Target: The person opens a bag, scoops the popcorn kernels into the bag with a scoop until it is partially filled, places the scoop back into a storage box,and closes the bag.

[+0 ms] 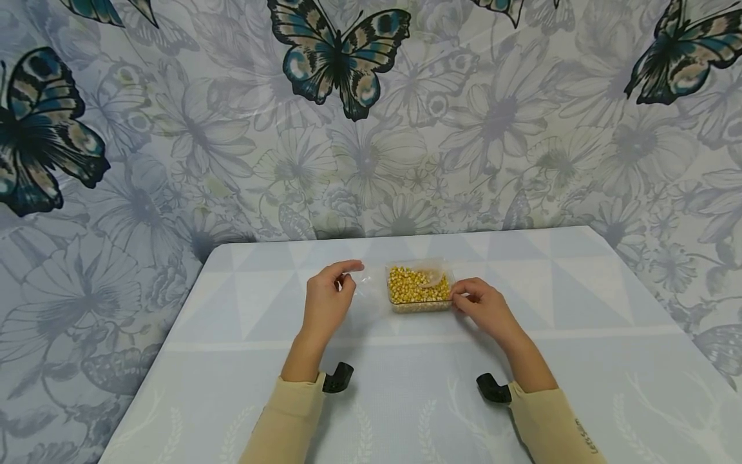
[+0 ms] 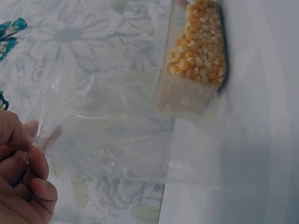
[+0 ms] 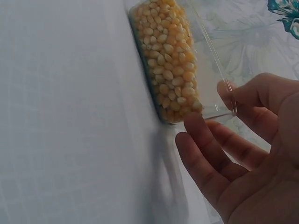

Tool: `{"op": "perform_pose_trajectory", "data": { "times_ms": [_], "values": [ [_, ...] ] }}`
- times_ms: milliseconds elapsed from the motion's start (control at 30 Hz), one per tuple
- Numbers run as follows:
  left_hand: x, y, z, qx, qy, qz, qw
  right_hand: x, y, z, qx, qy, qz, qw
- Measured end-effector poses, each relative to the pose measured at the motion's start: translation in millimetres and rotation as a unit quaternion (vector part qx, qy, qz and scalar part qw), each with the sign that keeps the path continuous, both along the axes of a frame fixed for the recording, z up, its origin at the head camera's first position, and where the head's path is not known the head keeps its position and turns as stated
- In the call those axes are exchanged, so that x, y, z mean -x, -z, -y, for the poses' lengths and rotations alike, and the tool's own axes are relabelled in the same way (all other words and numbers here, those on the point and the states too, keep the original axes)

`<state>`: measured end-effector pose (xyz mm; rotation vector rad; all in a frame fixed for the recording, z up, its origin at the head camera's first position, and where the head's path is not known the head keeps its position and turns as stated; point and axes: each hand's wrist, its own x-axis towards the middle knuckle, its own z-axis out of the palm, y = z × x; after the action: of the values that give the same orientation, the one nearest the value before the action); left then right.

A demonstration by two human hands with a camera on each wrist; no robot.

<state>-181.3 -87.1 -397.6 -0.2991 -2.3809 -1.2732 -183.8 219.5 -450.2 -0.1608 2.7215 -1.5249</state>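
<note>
From where I stand, I see a box (image 1: 422,308) of clear, hard plastic, rectangular with slightly rounded corners, which rests on the far half of the table (image 1: 406,380), between the two hands and nearer to the right one. It contains yellow corn kernels (image 1: 414,283), small, smooth and hard-looking, some golden and some more pale.

The left hand (image 1: 328,298) pinches between thumb and forefinger a thin transparent film (image 2: 117,144); this film is soft, wrinkled and shiny, and it spreads toward the box. Whether it touches the box, I cannot tell. The right hand (image 1: 485,305) has the thumb and fingers closed on the near-side corner of the box, at its thin rim and wall.

The table surface is pale, printed with triangles, and closer to the person with leafy sprigs. Behind it hangs a wall covering (image 1: 371,167) with grey flowers and butterflies (image 1: 342,58) in teal, beige and black. The sleeves (image 1: 285,419) are plain and beige, and beside each cuff sits a black curved piece (image 1: 339,378). The right sleeve carries small dark lettering (image 1: 586,436), too small for me to read.
</note>
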Motion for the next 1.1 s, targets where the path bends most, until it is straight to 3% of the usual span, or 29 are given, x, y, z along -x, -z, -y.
{"op": "perform_pose_trajectory", "data": {
  "times_ms": [533,800,1100],
  "values": [
    [4.7,0.3,11,-0.017,-0.039,0.015,0.9990,-1.5,-4.4,-6,-0.042,-0.075,-0.004,0.996],
    [5.7,0.9,12,-0.015,-0.039,0.028,0.9987,-5.6,-12.1,-8,-0.048,-0.111,0.009,0.993],
    [6.6,1.1,13,-0.005,-0.048,0.031,0.9984,-9.8,-18.0,-5,-0.051,-0.154,-0.014,0.987]
  ]
}}
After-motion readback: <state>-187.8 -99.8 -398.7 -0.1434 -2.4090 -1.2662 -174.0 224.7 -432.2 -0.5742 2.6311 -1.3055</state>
